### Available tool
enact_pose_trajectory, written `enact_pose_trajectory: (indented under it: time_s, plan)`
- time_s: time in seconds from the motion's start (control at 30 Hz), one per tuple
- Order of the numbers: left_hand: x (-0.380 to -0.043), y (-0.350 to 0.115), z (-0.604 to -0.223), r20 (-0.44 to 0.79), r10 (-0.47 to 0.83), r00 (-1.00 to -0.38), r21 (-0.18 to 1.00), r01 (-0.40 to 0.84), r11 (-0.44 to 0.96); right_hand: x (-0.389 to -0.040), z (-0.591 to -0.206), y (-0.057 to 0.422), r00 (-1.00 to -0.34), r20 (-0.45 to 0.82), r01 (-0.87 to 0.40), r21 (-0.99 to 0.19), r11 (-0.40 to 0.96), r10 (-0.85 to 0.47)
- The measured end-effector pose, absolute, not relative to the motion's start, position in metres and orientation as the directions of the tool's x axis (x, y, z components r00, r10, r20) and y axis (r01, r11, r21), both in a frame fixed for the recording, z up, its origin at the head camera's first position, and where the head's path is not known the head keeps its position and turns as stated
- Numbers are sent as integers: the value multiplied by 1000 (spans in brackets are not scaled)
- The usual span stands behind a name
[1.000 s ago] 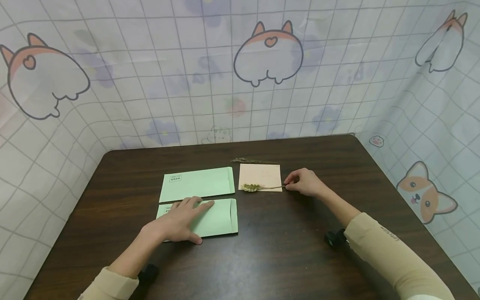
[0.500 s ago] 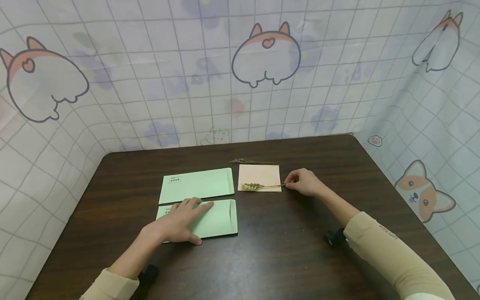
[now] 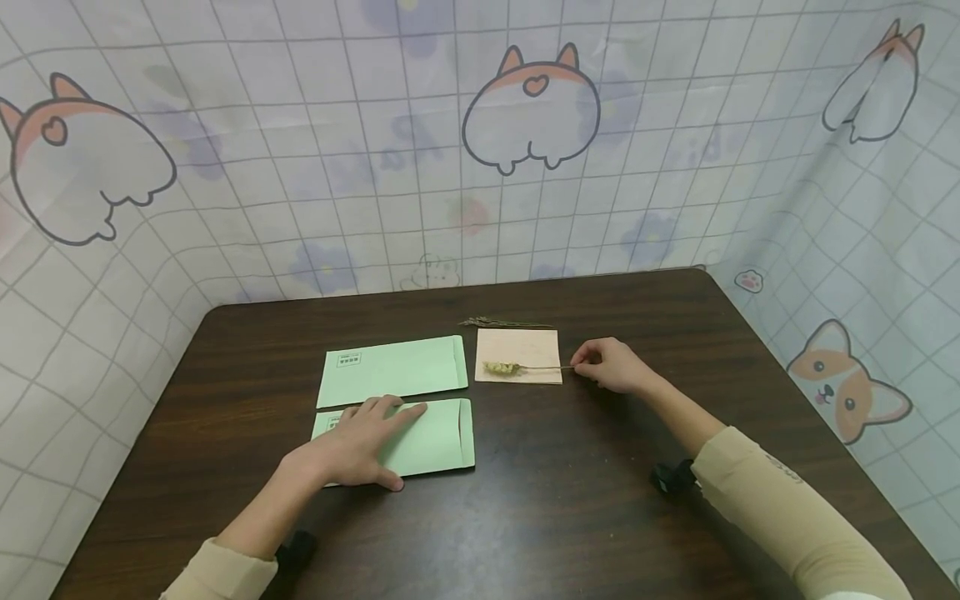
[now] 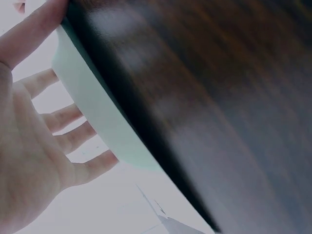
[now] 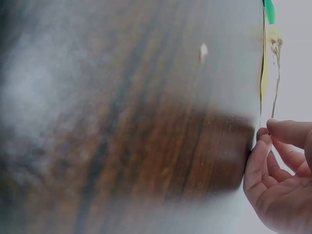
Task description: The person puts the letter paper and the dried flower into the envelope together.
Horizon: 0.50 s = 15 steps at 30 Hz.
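Observation:
My right hand (image 3: 611,365) pinches the thin stem end of a dried flower sprig (image 3: 501,367) between thumb and fingertips. The pale yellow-green head of that sprig lies over the lower left of a cream card (image 3: 517,343). In the right wrist view the stem (image 5: 277,83) runs up from the fingertips beside the card's edge. My left hand (image 3: 360,446) rests with spread fingers on the nearer green envelope (image 3: 431,442), thumb at its front edge. The left wrist view has these fingers (image 4: 68,118) over the envelope's edge (image 4: 92,97).
A second green envelope (image 3: 393,371), with a small printed box at its upper left, lies just behind the first. A darker dried sprig (image 3: 506,322) lies behind the card. The dark wooden table (image 3: 540,517) ends at a patterned cloth backdrop (image 3: 345,167).
The flower head has shifted slightly away from me, up from the card's near edge, with my right hand still pinching the stem. My left hand stays on the envelope.

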<state>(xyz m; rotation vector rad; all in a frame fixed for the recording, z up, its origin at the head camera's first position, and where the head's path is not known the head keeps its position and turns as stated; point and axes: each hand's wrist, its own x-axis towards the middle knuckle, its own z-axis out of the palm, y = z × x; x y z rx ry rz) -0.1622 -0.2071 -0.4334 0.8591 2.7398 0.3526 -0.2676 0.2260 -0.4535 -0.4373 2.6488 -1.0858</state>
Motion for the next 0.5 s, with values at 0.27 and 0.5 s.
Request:
enact_pose_trajectory:
  time_s: [0.27, 0.5]
  plan:
    - [-162, -207, -432, -166, 589, -791, 297, 529, 795, -266, -454, 227, -927, -80, -196, -728, 657, -365]
    - [-164, -209, -434, -174, 593, -786, 297, 532, 793, -262, -448, 229, -932, -93, -161, -760, 630, -350]
